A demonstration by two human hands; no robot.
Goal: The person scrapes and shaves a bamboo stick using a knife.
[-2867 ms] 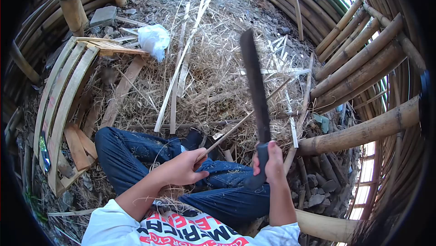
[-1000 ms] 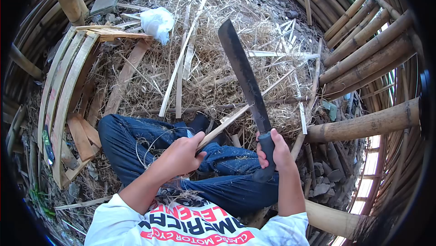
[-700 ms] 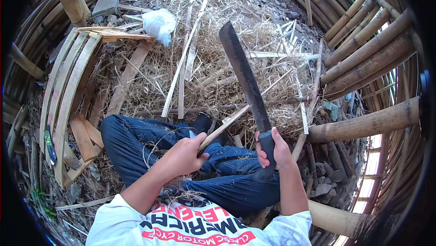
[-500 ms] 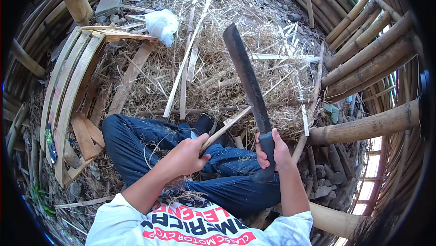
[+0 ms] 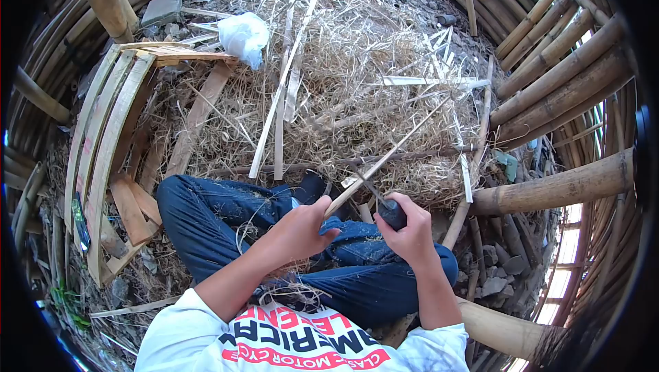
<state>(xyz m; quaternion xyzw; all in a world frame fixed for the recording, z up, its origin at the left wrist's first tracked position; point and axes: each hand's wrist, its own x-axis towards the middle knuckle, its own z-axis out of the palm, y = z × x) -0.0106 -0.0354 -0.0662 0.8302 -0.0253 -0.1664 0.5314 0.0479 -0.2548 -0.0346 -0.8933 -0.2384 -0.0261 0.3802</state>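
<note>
My left hand (image 5: 302, 229) is closed around the near end of a thin bamboo strip (image 5: 397, 149), which slants away to the upper right. In my right hand (image 5: 410, 235) is a machete (image 5: 391, 214), gripped by its dark handle. Its blade is turned nearly edge-on, so only a thin dark line of it shows, crossing the strip just ahead of my left hand. Both hands are over my crossed legs in blue jeans (image 5: 206, 214). Shavings cling to the jeans.
Bamboo shavings (image 5: 343, 63) cover the ground ahead, with long split strips (image 5: 288, 73) lying on them. At the left stands a slatted wooden crate (image 5: 110, 125), with a white plastic bag (image 5: 245, 37) behind it. Thick bamboo poles (image 5: 556, 183) stick in from the right.
The machete has swung from upright with its flat side showing to nearly edge-on against the strip. My right hand rolled inward; my left hand shifted slightly right with the strip.
</note>
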